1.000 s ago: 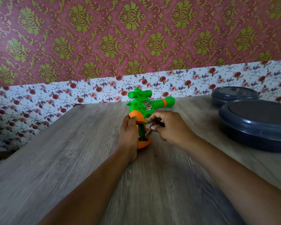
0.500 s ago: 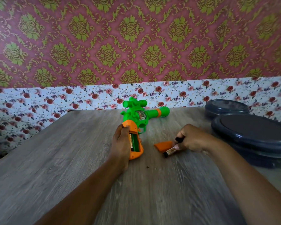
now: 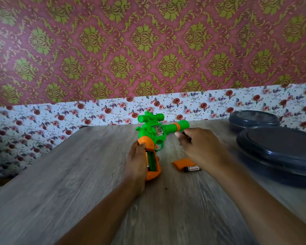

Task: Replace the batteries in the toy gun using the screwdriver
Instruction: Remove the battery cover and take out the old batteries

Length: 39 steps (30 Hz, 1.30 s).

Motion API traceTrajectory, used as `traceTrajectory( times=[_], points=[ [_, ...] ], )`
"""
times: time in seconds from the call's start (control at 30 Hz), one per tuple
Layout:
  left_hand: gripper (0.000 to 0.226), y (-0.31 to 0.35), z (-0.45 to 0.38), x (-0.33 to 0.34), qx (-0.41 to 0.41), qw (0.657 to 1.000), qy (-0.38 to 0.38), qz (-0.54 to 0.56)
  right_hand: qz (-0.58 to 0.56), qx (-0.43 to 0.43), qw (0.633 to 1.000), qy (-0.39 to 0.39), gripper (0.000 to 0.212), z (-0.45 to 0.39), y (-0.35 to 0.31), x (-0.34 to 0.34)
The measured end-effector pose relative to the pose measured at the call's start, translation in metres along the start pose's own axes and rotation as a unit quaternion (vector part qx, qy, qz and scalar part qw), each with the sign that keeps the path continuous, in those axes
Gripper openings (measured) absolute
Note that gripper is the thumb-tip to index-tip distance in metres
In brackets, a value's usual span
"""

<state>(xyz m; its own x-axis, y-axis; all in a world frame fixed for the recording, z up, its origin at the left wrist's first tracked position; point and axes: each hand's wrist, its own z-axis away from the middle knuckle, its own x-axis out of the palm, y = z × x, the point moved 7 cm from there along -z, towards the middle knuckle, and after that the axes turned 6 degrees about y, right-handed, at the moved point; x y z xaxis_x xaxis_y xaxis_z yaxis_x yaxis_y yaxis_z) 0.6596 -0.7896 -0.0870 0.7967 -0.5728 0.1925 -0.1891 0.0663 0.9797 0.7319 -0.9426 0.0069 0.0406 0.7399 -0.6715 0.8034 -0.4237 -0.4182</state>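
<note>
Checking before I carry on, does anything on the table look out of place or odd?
Only loose parts: the toy gun's grip is open, its orange cover lying on the table beside a loose battery. Nothing looks spilled or broken.

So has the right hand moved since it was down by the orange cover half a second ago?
Yes. The right hand has lifted away from the cover and the battery, toward the gun's barrel. It holds something dark.

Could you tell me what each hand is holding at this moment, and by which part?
Left hand grips the toy gun by its orange handle. Right hand pinches something dark, likely the screwdriver.
</note>
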Motion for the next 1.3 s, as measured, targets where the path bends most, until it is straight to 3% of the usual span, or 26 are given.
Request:
traceTrajectory(
  times=[0.1, 0.2, 0.37, 0.73, 1.0, 1.2, 1.3],
  points=[
    [0.024, 0.002, 0.002, 0.000, 0.007, 1.000, 0.002, 0.000, -0.133, 0.043, 0.990, -0.003, 0.040, 0.004, -0.006, 0.009],
    [0.021, 0.004, 0.005, 0.000, 0.009, 1.000, -0.005, -0.013, -0.311, 0.101, 0.945, -0.020, 0.022, 0.009, -0.008, 0.023],
    [0.028, 0.004, 0.006, -0.001, 0.012, 1.000, -0.011, -0.023, -0.432, 0.112, 0.895, 0.006, 0.020, 0.014, -0.011, 0.033],
    [0.031, 0.008, 0.008, 0.003, 0.025, 0.999, -0.006, -0.039, -0.468, 0.077, 0.880, -0.021, 0.014, 0.020, -0.019, 0.046],
    [0.032, 0.013, 0.011, 0.004, 0.050, 0.998, -0.005, -0.046, -0.427, 0.065, 0.902, -0.029, 0.019, 0.021, -0.017, 0.052],
    [0.024, 0.018, 0.015, 0.004, 0.065, 0.997, -0.006, -0.048, -0.478, 0.126, 0.868, -0.039, 0.026, 0.017, -0.016, 0.052],
    [0.024, 0.019, 0.015, 0.005, 0.066, 0.997, -0.010, -0.036, -0.445, 0.138, 0.883, -0.058, 0.026, 0.010, -0.020, 0.053]
  ],
)
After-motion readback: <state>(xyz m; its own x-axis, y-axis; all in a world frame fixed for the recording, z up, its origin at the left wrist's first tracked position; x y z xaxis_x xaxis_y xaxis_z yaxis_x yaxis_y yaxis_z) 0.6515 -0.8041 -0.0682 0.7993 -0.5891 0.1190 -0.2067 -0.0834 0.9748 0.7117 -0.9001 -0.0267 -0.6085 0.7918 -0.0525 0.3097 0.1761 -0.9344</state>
